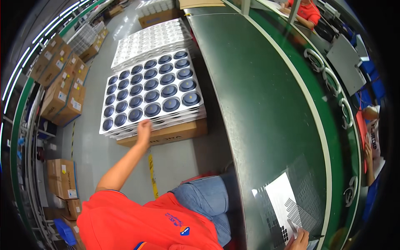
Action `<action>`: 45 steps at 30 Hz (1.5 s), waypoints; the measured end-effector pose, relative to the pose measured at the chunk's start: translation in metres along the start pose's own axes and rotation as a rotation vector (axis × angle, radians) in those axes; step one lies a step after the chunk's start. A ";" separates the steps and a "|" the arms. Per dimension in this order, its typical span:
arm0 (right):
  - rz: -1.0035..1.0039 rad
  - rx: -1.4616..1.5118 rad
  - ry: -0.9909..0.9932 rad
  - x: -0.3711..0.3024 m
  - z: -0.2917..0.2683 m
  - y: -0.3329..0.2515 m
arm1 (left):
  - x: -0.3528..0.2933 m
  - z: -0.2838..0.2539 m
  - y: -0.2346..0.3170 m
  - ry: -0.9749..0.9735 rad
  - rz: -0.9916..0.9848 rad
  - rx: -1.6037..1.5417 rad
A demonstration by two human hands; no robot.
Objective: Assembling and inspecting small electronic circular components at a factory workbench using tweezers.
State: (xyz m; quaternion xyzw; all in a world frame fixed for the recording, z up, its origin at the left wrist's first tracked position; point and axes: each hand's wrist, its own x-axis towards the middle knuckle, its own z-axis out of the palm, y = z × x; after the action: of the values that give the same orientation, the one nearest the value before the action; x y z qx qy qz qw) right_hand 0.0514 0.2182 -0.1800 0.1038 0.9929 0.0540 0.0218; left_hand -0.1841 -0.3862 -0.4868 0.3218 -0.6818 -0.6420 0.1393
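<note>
Showing near nine o'clock in the head view, the left hand is held at the near edge of a stack of white trays, with its fingers curled together. Whether the stack is touched, or anything is grasped by this grip, cannot be told.

The stack is seen toward ten o'clock, and its top layer is filled with rows of round dark blue pieces. A brown carton is placed beneath it. At eleven o'clock, just behind, a second stack of white trays with moulded hollows is seen.

Between four and five o'clock, the right hand is set at the near end of a white sheet, thumb and fingers brought close together; whether the sheet is pinched by that grip cannot be made out. Beside the white sheet, a clear sheet with a dark pattern is laid on the green desk.

Beyond the desk's pale rail, white curved parts are spaced from two to four o'clock. A co-worker in red is partly shown between one and two o'clock. Taped cartons are piled between nine and ten.
</note>
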 end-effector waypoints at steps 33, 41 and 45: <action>-0.579 0.934 0.122 0.264 0.101 -0.401 | 0.267 -0.325 -0.016 0.386 0.094 0.949; -0.425 1.028 -0.025 0.375 0.192 -0.490 | 0.314 -0.335 -0.036 0.365 -0.049 0.995; -0.391 0.954 -0.060 0.425 0.246 -0.507 | 0.332 -0.312 -0.055 0.531 -0.011 0.985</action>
State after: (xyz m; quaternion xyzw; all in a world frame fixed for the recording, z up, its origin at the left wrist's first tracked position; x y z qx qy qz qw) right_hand -0.4533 -0.1610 -0.4948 -0.0839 0.9069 -0.4128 0.0103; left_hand -0.2319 -0.8346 -0.5718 0.5030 -0.8410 -0.1454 0.1362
